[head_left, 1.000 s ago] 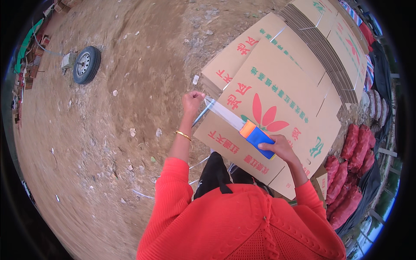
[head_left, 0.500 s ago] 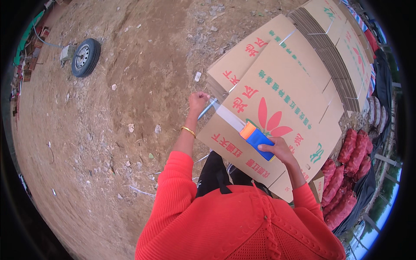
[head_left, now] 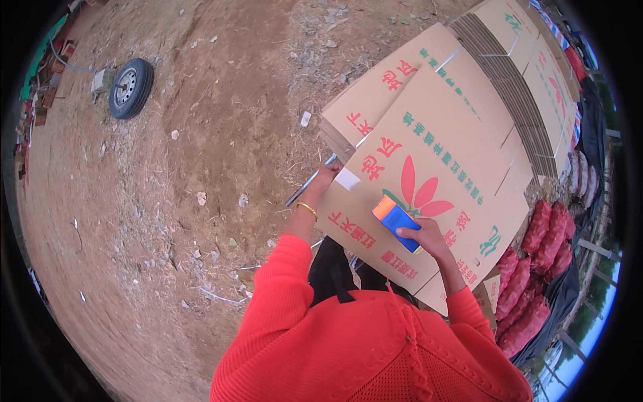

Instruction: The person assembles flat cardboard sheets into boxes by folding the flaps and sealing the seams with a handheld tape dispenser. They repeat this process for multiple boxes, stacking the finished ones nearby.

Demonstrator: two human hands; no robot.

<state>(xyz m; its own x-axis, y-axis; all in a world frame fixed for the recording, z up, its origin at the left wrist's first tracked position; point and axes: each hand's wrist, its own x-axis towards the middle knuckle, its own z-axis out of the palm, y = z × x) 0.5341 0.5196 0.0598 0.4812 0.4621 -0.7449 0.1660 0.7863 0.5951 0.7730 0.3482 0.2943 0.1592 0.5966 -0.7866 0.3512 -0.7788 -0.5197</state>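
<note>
My right hand (head_left: 429, 238) grips a blue tape dispenser (head_left: 400, 224) with an orange end, held over the printed cardboard box (head_left: 462, 167). The flattened box lies in front of me, with red and green print. A short white strip of tape (head_left: 347, 179) is stuck at its left edge. My left hand (head_left: 322, 185), with a gold bracelet at the wrist, is closed at that edge beside the strip; its fingertips are partly hidden. A thin metal bar (head_left: 301, 191) shows just left of this hand.
Strapped stacks of flat cardboard (head_left: 499, 80) stand behind and to the right. Red mesh sacks (head_left: 532, 298) lie at the right beside black sheeting (head_left: 569, 275). A wheel with a tyre (head_left: 131, 88) rests on the bare dirt ground (head_left: 201, 134) at far left.
My left hand has moved right and down to the box edge. The long tape stretch between my hands is gone; a short strip lies on the cardboard. The dispenser has hardly moved.
</note>
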